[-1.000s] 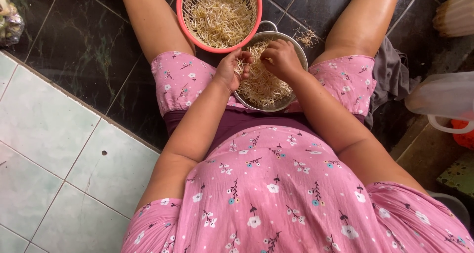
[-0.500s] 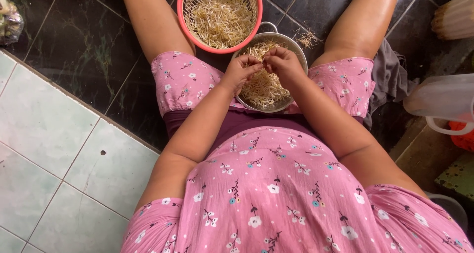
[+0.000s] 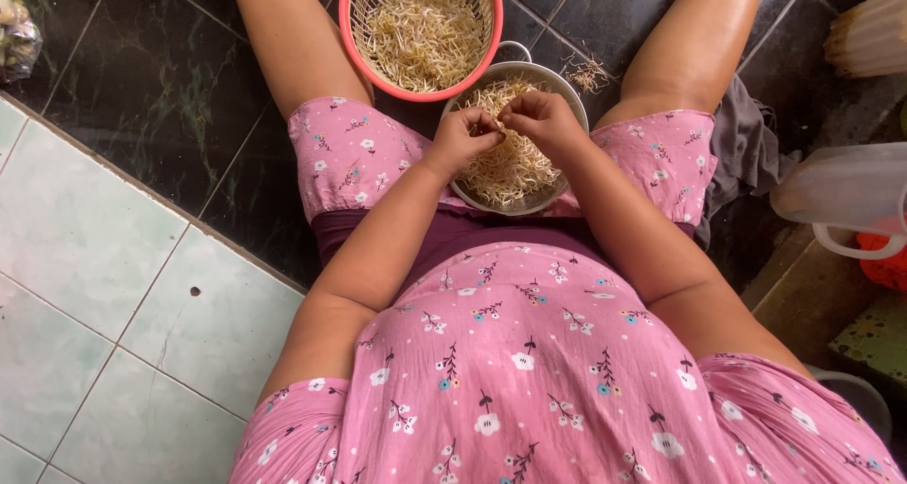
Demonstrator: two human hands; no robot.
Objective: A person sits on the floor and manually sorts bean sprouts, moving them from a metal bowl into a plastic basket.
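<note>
Starting at far left: a clear bag (image 3: 17,33) of something pale sits at the frame edge on the dark floor tiles (image 3: 113,78), contents unclear. Below it, light green tiles (image 3: 104,286) fill the lower left, one with a small dark spot. Person sits on the floor, legs apart, in a pink floral dress (image 3: 510,380).

Moving right, between the knees: a red plastic basket (image 3: 355,31) holds a heap of pale bean sprouts (image 3: 423,36). Its rim overlaps or touches the rim of a metal bowl (image 3: 552,70) just below and right of it, which rests between the thighs. The bowl holds a second heap of sprouts (image 3: 505,168), looking more tangled.

Left hand (image 3: 461,139) is over the bowl, fingers curled shut, pinching a sprout at the tips. Right hand (image 3: 537,118) is just beside it, also closed in a pinch, fingertips meeting the left ones over the bowl's centre. Whether both pinch the same strand is too small to tell.

Further right: a small scatter of thin sprout tails (image 3: 588,72) on the dark tile beside the bowl. A grey cloth (image 3: 746,153) lies against the right thigh. Far right: a translucent plastic jug (image 3: 846,193) with handle, something red-orange (image 3: 883,262) behind it, and a pale ribbed object (image 3: 874,31) at the top corner.
</note>
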